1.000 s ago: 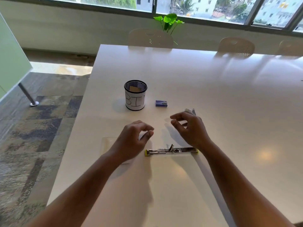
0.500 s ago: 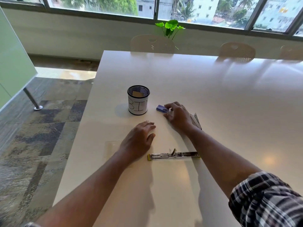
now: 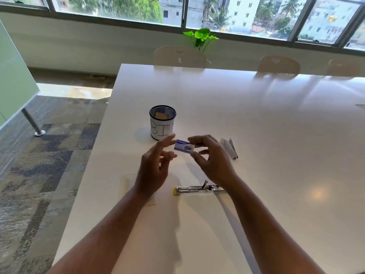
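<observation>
While the right hand (image 3: 213, 161) pinches a small blue staple box (image 3: 184, 146) just above the table (image 3: 276, 155), the left hand (image 3: 152, 171) reaches for it with loose fingers, holding nothing. The step in hand is probably opening the box, so the left fingers must next slide it open. The opened stapler (image 3: 194, 189) waits near the wrists.

The right hand (image 3: 212, 159) pinches a small blue staple box (image 3: 183, 147) above the white surface (image 3: 276, 145); the left hand (image 3: 155, 167) hovers beside it, fingers (image 3: 167, 140) loose, near the mesh cup (image 3: 162, 122).
</observation>
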A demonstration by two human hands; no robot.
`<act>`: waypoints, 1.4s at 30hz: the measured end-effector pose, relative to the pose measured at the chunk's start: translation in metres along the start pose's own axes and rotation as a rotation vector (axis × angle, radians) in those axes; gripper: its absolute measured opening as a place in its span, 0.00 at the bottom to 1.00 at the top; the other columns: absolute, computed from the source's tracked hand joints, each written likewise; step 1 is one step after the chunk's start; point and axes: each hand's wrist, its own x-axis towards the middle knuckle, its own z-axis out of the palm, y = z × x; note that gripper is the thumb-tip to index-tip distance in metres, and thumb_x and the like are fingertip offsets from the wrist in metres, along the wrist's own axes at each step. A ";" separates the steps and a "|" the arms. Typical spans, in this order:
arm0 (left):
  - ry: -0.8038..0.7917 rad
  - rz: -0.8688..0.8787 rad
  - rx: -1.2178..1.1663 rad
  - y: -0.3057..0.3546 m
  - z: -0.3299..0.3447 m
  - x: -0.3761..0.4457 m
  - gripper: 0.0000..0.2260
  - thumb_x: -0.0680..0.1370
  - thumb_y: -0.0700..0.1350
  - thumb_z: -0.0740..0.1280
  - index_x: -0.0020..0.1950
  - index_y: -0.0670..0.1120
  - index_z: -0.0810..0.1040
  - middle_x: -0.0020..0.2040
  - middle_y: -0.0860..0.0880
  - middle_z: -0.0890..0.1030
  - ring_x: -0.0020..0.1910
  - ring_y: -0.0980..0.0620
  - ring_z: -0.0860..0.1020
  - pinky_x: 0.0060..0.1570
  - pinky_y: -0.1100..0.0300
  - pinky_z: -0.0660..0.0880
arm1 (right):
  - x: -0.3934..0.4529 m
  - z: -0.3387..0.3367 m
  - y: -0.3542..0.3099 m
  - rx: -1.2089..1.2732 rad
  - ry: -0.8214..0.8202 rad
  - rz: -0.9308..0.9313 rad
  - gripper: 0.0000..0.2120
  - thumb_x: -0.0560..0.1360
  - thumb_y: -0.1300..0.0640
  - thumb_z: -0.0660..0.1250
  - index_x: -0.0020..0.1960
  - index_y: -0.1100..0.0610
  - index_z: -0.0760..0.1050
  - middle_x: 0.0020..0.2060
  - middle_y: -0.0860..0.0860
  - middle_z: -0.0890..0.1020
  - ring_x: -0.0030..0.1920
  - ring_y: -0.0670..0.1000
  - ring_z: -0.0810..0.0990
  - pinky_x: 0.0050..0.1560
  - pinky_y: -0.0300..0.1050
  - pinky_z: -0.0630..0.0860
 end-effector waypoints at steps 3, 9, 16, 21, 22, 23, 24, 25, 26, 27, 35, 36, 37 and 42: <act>0.013 -0.092 -0.142 -0.001 0.000 -0.002 0.20 0.83 0.30 0.61 0.72 0.45 0.76 0.59 0.46 0.85 0.50 0.52 0.87 0.50 0.58 0.84 | -0.006 0.001 -0.008 0.033 -0.004 -0.015 0.20 0.74 0.66 0.75 0.64 0.54 0.79 0.58 0.48 0.84 0.57 0.45 0.84 0.53 0.45 0.84; -0.008 -0.172 -0.236 0.004 0.000 -0.004 0.11 0.82 0.41 0.67 0.64 0.49 0.81 0.56 0.44 0.85 0.49 0.50 0.87 0.48 0.54 0.85 | -0.017 0.005 -0.005 0.113 0.036 0.019 0.22 0.75 0.67 0.75 0.67 0.57 0.78 0.57 0.49 0.86 0.56 0.42 0.85 0.57 0.38 0.82; -0.054 -0.185 -0.173 0.005 -0.001 -0.004 0.17 0.74 0.35 0.78 0.61 0.47 0.83 0.56 0.49 0.84 0.45 0.52 0.86 0.43 0.62 0.83 | -0.024 0.008 -0.004 0.230 0.055 0.066 0.22 0.75 0.69 0.74 0.67 0.56 0.78 0.56 0.47 0.87 0.55 0.42 0.86 0.58 0.37 0.81; -0.068 -0.194 -0.150 0.004 -0.002 -0.004 0.14 0.75 0.35 0.77 0.59 0.43 0.83 0.55 0.48 0.84 0.46 0.49 0.86 0.45 0.59 0.85 | -0.029 0.003 0.000 0.275 0.092 0.074 0.24 0.75 0.70 0.73 0.66 0.52 0.78 0.56 0.45 0.86 0.56 0.42 0.86 0.57 0.35 0.80; -0.067 -0.196 -0.148 0.004 -0.002 -0.003 0.14 0.75 0.35 0.77 0.59 0.44 0.83 0.55 0.48 0.84 0.47 0.50 0.86 0.45 0.58 0.85 | -0.030 0.002 0.001 0.281 0.101 0.073 0.24 0.75 0.70 0.73 0.66 0.51 0.78 0.56 0.45 0.86 0.56 0.42 0.86 0.57 0.35 0.80; -0.068 -0.198 -0.147 0.004 -0.002 -0.003 0.14 0.75 0.35 0.77 0.59 0.45 0.83 0.55 0.48 0.84 0.47 0.50 0.86 0.45 0.58 0.85 | -0.031 0.001 0.002 0.285 0.105 0.070 0.24 0.75 0.70 0.73 0.65 0.51 0.78 0.56 0.44 0.86 0.57 0.43 0.86 0.57 0.35 0.80; -0.071 -0.198 -0.147 0.005 -0.002 -0.003 0.14 0.75 0.35 0.77 0.58 0.46 0.82 0.55 0.48 0.84 0.47 0.50 0.86 0.45 0.58 0.85 | -0.032 0.000 0.003 0.284 0.107 0.065 0.23 0.75 0.70 0.73 0.65 0.50 0.78 0.56 0.44 0.86 0.57 0.43 0.86 0.57 0.36 0.81; -0.076 -0.198 -0.142 0.005 -0.002 -0.003 0.14 0.75 0.36 0.77 0.58 0.46 0.82 0.55 0.48 0.85 0.46 0.50 0.86 0.45 0.59 0.84 | -0.032 0.000 0.004 0.278 0.111 0.057 0.22 0.75 0.69 0.74 0.64 0.50 0.78 0.56 0.43 0.86 0.57 0.43 0.85 0.57 0.37 0.81; -0.082 -0.199 -0.136 0.005 -0.001 -0.004 0.14 0.75 0.36 0.77 0.58 0.47 0.82 0.54 0.48 0.85 0.46 0.50 0.86 0.45 0.59 0.84 | -0.033 0.000 0.005 0.270 0.116 0.050 0.22 0.75 0.69 0.74 0.63 0.50 0.79 0.56 0.43 0.86 0.57 0.43 0.85 0.57 0.37 0.81; -0.089 -0.203 -0.132 0.004 -0.001 -0.004 0.15 0.75 0.36 0.77 0.58 0.46 0.82 0.54 0.49 0.86 0.47 0.51 0.86 0.45 0.60 0.84 | -0.034 -0.001 0.006 0.264 0.122 0.046 0.21 0.75 0.69 0.74 0.63 0.50 0.80 0.56 0.43 0.86 0.57 0.44 0.86 0.57 0.38 0.82; -0.124 -0.230 -0.173 0.004 -0.002 -0.006 0.16 0.75 0.36 0.77 0.59 0.46 0.80 0.54 0.50 0.86 0.50 0.52 0.87 0.47 0.61 0.84 | -0.038 -0.003 0.019 0.160 0.135 -0.023 0.18 0.75 0.70 0.72 0.60 0.52 0.83 0.56 0.45 0.86 0.57 0.49 0.85 0.55 0.45 0.84; -0.123 -0.231 -0.176 0.005 -0.002 -0.006 0.16 0.74 0.36 0.78 0.59 0.47 0.80 0.54 0.51 0.87 0.50 0.52 0.87 0.47 0.61 0.84 | -0.038 -0.003 0.020 0.127 0.136 -0.042 0.17 0.75 0.70 0.72 0.59 0.52 0.84 0.56 0.45 0.86 0.57 0.49 0.85 0.54 0.46 0.84; -0.122 -0.232 -0.179 0.005 -0.002 -0.005 0.16 0.74 0.37 0.78 0.59 0.48 0.80 0.53 0.51 0.87 0.50 0.52 0.87 0.47 0.62 0.83 | -0.038 -0.004 0.022 0.092 0.138 -0.055 0.16 0.75 0.69 0.72 0.58 0.53 0.85 0.56 0.46 0.85 0.57 0.49 0.85 0.53 0.47 0.84; -0.124 -0.238 -0.197 0.004 -0.002 -0.006 0.16 0.74 0.37 0.78 0.59 0.48 0.81 0.53 0.53 0.87 0.49 0.50 0.87 0.47 0.61 0.83 | -0.037 -0.002 0.023 -0.027 0.150 -0.046 0.11 0.74 0.61 0.70 0.53 0.54 0.87 0.53 0.44 0.85 0.53 0.46 0.84 0.50 0.46 0.83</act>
